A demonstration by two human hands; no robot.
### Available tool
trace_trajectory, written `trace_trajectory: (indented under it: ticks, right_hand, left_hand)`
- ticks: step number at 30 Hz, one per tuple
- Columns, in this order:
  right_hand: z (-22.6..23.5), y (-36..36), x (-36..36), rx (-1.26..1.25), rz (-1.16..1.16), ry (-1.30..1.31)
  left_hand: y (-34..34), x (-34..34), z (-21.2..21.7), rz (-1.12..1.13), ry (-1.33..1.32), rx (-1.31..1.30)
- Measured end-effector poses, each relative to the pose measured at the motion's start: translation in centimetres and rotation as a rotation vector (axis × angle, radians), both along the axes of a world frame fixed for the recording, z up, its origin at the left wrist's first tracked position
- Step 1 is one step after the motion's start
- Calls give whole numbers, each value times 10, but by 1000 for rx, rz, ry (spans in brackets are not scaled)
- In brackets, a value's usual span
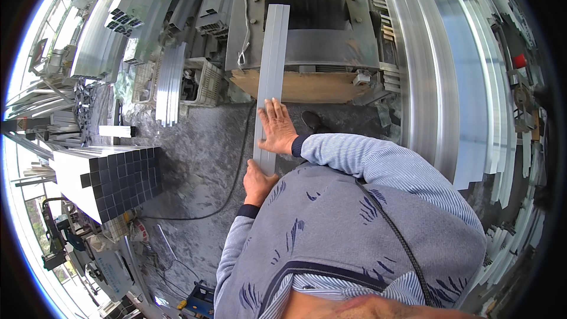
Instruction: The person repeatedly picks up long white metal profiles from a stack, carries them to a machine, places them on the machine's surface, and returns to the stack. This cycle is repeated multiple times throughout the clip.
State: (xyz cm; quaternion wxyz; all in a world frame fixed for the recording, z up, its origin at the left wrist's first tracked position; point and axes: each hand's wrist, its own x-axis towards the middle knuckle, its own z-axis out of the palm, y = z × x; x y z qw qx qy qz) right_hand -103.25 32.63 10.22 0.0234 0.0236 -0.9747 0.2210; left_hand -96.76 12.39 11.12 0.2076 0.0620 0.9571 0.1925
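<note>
Swinging of the profile (274,53), pinched in the left grip (257,185), is risked if the spread right grip (279,130) is lifted.

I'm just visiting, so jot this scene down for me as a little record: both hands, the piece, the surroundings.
Left hand: on the long metal bar, toward its near end, grip unclear
Right hand: laid on it, farther along
Far end: seen against a dark boxy machine
Left side: stacked square tubes
Right side: long shiny metal lengths
Floor: dark cable
</note>
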Motion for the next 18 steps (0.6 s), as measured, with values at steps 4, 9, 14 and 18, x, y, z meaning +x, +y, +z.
trace_trajectory:
  ticks: [4, 9, 14, 18]
  right_hand:
    - [9, 8, 16, 27, 188, -66]
    - [-4, 26, 6, 227, 380, -70]
    - [-27, 55, -53, 300, 542, 338]
    - [-21, 54, -88, 357, 826, 62]
  left_hand:
    - [-39, 18, -14, -6, 9, -39]
    - [-110, 43, -63, 4, -126, -35]
    - [-173, 52, -69, 116, -291, -48]
    - [-217, -2, 0, -379, -82, -155]
